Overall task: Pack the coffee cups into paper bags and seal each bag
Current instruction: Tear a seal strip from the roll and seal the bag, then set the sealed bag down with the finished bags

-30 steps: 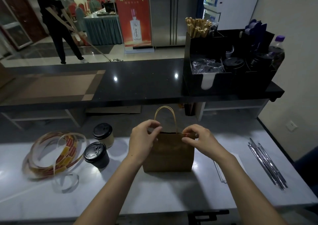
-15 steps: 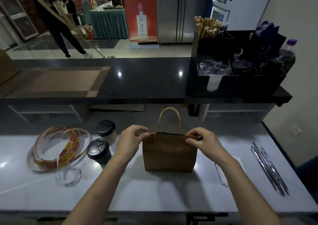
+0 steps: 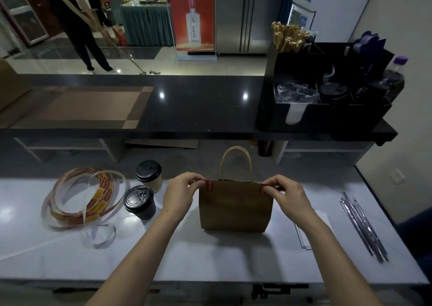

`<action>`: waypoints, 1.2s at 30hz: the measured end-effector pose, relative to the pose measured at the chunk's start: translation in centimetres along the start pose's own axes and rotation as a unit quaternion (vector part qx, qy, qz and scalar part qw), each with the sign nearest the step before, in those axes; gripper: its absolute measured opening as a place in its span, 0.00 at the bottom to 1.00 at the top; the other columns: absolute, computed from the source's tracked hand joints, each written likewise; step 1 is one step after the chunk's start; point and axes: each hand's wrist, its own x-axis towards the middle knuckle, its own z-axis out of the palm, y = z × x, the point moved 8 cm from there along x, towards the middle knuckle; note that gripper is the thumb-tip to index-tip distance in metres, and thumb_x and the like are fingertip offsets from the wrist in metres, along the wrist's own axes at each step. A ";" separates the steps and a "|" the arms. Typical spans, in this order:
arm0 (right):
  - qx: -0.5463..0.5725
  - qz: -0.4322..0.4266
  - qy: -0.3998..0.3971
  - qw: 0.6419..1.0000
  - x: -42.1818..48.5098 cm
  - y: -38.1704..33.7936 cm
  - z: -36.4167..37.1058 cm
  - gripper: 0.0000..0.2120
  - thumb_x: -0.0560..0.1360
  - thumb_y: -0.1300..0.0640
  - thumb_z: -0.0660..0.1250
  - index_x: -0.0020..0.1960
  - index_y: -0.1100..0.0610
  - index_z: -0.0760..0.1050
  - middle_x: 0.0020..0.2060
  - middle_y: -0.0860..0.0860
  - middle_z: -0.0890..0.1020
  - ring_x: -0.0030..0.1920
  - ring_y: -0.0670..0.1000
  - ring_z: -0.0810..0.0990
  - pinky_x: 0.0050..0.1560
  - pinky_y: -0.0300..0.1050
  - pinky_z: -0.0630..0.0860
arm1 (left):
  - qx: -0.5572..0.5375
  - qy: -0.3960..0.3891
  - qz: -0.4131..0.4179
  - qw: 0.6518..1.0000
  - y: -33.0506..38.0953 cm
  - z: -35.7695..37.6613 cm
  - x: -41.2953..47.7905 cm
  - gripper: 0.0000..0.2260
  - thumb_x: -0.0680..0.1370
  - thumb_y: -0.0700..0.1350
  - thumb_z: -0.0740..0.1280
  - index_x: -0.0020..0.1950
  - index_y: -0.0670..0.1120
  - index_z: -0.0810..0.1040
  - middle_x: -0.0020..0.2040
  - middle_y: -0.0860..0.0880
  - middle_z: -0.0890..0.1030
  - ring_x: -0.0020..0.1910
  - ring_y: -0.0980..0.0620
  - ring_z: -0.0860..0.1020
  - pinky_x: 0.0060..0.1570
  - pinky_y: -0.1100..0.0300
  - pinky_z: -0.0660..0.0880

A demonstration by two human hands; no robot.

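A brown paper bag (image 3: 235, 206) with looped handles stands upright in the middle of the white counter (image 3: 210, 254). A red sticker sits at each top corner of the bag. My left hand (image 3: 181, 194) pinches the left top corner at its sticker. At the right top corner my right hand (image 3: 284, 194) pinches the other sticker. Two coffee cups stand left of the bag: a black one (image 3: 139, 202) in front and a pale one with a black lid (image 3: 149, 176) behind it. What is inside the bag is hidden.
A loose coil of red and yellow sticker strip (image 3: 81, 198) lies at the left. Wrapped straws (image 3: 362, 226) lie at the right, with a flat white sheet (image 3: 311, 228) beside the bag. Behind is a black raised counter (image 3: 187, 104) with an organiser box (image 3: 327, 90). A person mops in the background.
My left hand has moved from the middle of the bag's top to the left corner. Red stickers now show at both top corners. The view has tilted slightly.
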 end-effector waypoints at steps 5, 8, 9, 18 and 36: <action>-0.028 -0.019 0.020 0.999 0.3 -4.4 -0.7 0.07 0.80 0.57 0.73 0.46 0.46 0.81 0.44 0.42 0.83 0.48 0.42 0.80 0.46 0.34 0.75 | -0.029 0.016 0.037 0.999 2.1 -3.6 0.2 0.06 0.79 0.42 0.74 0.46 0.54 0.86 0.43 0.59 0.85 0.46 0.64 0.81 0.45 0.74 0.71; -0.018 -0.038 0.018 0.999 0.9 -8.3 -0.2 0.06 0.80 0.58 0.72 0.47 0.48 0.81 0.43 0.43 0.83 0.47 0.38 0.79 0.44 0.29 0.75 | -0.039 0.021 0.042 0.998 2.8 -7.2 0.3 0.05 0.80 0.43 0.73 0.48 0.52 0.86 0.44 0.59 0.85 0.46 0.64 0.81 0.47 0.70 0.74; -0.016 -0.043 0.012 0.999 1.1 -9.6 0.3 0.06 0.80 0.58 0.72 0.47 0.49 0.81 0.43 0.44 0.83 0.47 0.38 0.80 0.44 0.30 0.75 | -0.039 0.024 0.043 0.998 2.9 -8.6 0.2 0.05 0.80 0.43 0.72 0.49 0.53 0.86 0.44 0.59 0.85 0.45 0.64 0.81 0.47 0.69 0.74; 0.044 -0.089 -0.024 0.995 2.8 -22.3 6.9 0.03 0.80 0.57 0.72 0.50 0.50 0.82 0.44 0.49 0.85 0.46 0.46 0.83 0.44 0.34 0.79 | -0.029 0.083 0.061 0.994 1.7 -23.1 -1.4 0.06 0.81 0.43 0.71 0.48 0.54 0.85 0.43 0.58 0.85 0.44 0.63 0.82 0.44 0.71 0.73; 0.237 -0.084 -0.112 0.961 5.1 -41.2 25.3 0.08 0.83 0.57 0.69 0.59 0.59 0.81 0.52 0.65 0.84 0.47 0.59 0.83 0.53 0.65 0.82 | -0.154 0.184 0.037 0.970 -9.2 -44.4 -7.2 0.10 0.86 0.49 0.62 0.57 0.52 0.84 0.50 0.57 0.85 0.52 0.61 0.82 0.50 0.68 0.78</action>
